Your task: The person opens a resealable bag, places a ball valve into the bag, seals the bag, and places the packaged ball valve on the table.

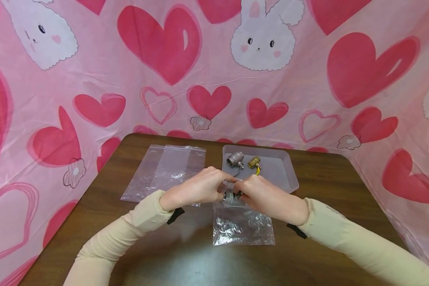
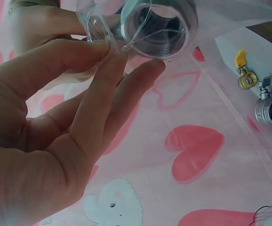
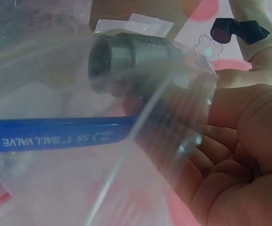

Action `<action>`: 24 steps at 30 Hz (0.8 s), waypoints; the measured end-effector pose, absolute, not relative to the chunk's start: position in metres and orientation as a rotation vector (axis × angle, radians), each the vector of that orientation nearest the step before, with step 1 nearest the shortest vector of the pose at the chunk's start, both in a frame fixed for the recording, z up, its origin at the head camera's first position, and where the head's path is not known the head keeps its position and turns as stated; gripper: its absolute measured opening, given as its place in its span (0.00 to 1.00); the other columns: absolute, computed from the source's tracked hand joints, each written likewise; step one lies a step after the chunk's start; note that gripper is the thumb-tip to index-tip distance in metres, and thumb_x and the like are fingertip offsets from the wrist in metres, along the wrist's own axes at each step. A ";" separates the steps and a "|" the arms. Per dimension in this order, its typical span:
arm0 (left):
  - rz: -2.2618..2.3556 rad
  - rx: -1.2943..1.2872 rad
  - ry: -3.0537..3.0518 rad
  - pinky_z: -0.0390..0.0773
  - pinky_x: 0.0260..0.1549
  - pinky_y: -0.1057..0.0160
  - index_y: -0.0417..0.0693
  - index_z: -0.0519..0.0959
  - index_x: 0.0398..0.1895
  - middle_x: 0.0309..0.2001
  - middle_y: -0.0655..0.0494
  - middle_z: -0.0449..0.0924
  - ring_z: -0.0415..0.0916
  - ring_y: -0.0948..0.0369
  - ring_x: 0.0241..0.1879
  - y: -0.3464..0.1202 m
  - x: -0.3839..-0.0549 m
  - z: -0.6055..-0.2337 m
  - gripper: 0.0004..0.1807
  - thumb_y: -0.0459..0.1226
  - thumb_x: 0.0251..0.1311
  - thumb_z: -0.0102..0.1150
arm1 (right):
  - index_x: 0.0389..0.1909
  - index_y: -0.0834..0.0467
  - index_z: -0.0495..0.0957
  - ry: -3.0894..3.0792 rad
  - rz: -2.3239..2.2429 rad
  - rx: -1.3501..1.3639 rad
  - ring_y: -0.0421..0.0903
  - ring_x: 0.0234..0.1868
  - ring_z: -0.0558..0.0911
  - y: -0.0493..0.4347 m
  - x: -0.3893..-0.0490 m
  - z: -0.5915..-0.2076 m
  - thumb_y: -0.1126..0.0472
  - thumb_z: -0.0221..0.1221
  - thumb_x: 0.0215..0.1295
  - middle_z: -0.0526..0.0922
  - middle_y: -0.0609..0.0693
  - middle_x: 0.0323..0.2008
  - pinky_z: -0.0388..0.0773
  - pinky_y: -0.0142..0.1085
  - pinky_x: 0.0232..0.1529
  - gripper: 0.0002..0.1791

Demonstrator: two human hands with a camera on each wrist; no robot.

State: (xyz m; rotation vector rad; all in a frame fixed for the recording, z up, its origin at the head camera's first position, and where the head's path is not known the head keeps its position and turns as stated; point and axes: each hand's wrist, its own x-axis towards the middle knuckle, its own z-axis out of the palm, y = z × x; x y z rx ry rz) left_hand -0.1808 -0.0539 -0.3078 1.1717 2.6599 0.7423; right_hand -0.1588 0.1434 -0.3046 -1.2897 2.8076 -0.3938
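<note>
A metal ball valve (image 3: pixel 136 61) with a long blue handle (image 3: pixel 60 134) is inside a clear plastic bag (image 1: pixel 243 228). My left hand (image 1: pixel 203 184) pinches the bag between thumb and fingers, close to the threaded end of the valve, as the left wrist view shows. From the other side my right hand (image 1: pixel 261 194) grips the bag near its opening, its fingers partly hidden behind the film. Both hands are close together above the table, and the bag's lower part spreads toward me.
Behind the hands stands a translucent tray (image 1: pixel 289 169) with a silver valve (image 1: pixel 236 159) and a smaller brass valve (image 1: pixel 254 162) with a yellow handle. Flat on the wooden table (image 1: pixel 157 254), to the left, lies another clear zip bag (image 1: pixel 171 163). Patterned cloth hangs around.
</note>
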 end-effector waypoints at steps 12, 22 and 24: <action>0.762 1.174 2.623 0.57 0.18 0.73 0.43 0.80 0.58 0.19 0.58 0.74 0.59 0.69 0.18 -0.055 -0.182 -0.308 0.24 0.25 0.56 0.60 | 0.44 0.59 0.84 2.795 -0.392 -1.259 0.31 0.24 0.75 0.139 -0.158 -0.315 0.71 0.68 0.57 0.87 0.50 0.31 0.72 0.22 0.26 0.13; 0.782 1.217 2.649 0.62 0.21 0.74 0.41 0.82 0.56 0.30 0.51 0.87 0.64 0.69 0.21 -0.054 -0.183 -0.310 0.25 0.23 0.53 0.56 | 0.28 0.55 0.82 2.800 -0.333 -1.379 0.35 0.24 0.65 0.134 -0.160 -0.327 0.77 0.63 0.56 0.76 0.43 0.22 0.62 0.24 0.24 0.13; 0.769 1.219 2.661 0.65 0.22 0.74 0.41 0.82 0.55 0.38 0.52 0.89 0.68 0.69 0.24 -0.053 -0.183 -0.311 0.24 0.23 0.52 0.57 | 0.25 0.54 0.80 2.801 -0.329 -1.404 0.36 0.25 0.64 0.133 -0.160 -0.329 0.79 0.62 0.55 0.73 0.43 0.21 0.60 0.25 0.24 0.15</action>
